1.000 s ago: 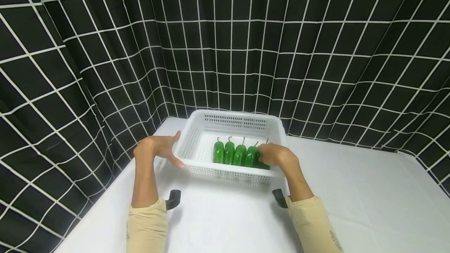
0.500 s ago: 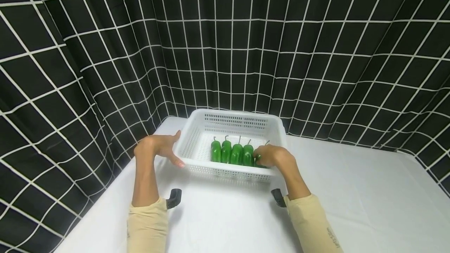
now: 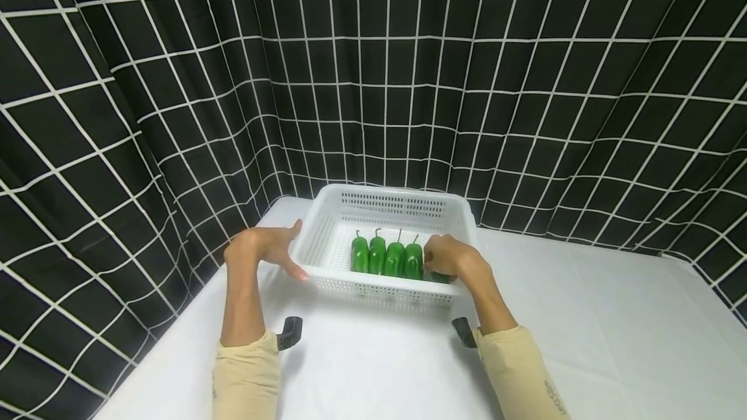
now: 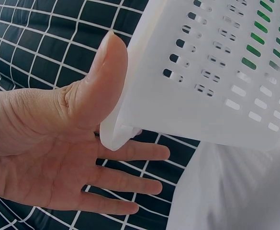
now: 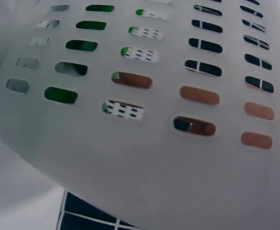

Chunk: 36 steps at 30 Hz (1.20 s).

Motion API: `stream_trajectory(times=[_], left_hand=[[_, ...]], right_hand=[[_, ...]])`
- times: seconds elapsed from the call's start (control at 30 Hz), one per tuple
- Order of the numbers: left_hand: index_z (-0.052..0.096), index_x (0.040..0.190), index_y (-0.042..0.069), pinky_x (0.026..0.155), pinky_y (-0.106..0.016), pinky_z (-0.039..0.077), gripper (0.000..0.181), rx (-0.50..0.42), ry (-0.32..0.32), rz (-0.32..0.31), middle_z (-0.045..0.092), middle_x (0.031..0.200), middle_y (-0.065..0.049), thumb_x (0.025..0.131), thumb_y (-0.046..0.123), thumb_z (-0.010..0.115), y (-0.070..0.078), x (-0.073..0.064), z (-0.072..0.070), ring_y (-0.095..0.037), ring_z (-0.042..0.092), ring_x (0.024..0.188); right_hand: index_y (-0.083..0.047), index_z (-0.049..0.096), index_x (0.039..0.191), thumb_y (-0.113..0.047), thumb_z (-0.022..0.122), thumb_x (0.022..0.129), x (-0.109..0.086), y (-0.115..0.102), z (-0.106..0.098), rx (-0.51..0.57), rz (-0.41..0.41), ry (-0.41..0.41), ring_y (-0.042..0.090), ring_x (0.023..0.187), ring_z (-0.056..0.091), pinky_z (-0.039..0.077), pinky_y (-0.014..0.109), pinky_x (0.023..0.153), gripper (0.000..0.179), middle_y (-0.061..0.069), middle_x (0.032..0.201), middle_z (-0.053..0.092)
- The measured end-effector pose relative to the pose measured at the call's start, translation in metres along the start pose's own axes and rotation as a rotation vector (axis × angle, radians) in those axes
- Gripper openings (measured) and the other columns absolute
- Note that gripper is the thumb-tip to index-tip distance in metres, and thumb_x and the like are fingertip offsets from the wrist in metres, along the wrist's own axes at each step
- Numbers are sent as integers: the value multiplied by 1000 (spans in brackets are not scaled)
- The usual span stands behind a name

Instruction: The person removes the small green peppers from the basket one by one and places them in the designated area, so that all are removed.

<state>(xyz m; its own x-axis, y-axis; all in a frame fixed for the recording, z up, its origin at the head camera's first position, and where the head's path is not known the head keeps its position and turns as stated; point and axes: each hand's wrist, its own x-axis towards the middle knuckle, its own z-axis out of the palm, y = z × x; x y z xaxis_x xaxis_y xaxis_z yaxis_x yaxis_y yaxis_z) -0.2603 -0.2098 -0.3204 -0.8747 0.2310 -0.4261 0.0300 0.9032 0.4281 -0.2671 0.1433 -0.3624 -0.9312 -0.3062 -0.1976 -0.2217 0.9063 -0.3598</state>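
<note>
Several glossy green peppers (image 3: 394,259) with thin curved stems lie side by side in a white perforated plastic basket (image 3: 379,282), along its near wall. My right hand (image 3: 452,256) reaches into the basket's right end and grips a rightmost green pepper (image 3: 440,277), mostly hidden under the curled fingers. In the right wrist view, that hand (image 5: 199,95) shows only in pieces through the slots of the basket wall. My left hand (image 3: 268,248) rests against the left near corner of the basket. In the left wrist view, its thumb (image 4: 108,76) lies along the rim and the other fingers are straight.
The basket stands on a table with a white cloth (image 3: 583,303). Black curtains with a white grid (image 3: 362,83) enclose the back and left side. Dark mounts (image 3: 290,332) stick out from both wrists, below the basket.
The row of peppers has shifted slightly left. My right hand has moved a little, and the rightmost pepper's stem no longer shows. My left hand has stayed at the basket corner.
</note>
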Motion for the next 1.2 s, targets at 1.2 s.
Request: stream_trajectory(times=[1.2], left_hand=[[-1,168,8,126,-70,24,150,6,-6,0,22,172,-25,64,54,97,-2,1,2,-50,23,159]], right_hand=[[-4,54,131,6,69,88,-40,4,-53,425,-271,216,38,106,74,64,45,86,46,29,123,69]])
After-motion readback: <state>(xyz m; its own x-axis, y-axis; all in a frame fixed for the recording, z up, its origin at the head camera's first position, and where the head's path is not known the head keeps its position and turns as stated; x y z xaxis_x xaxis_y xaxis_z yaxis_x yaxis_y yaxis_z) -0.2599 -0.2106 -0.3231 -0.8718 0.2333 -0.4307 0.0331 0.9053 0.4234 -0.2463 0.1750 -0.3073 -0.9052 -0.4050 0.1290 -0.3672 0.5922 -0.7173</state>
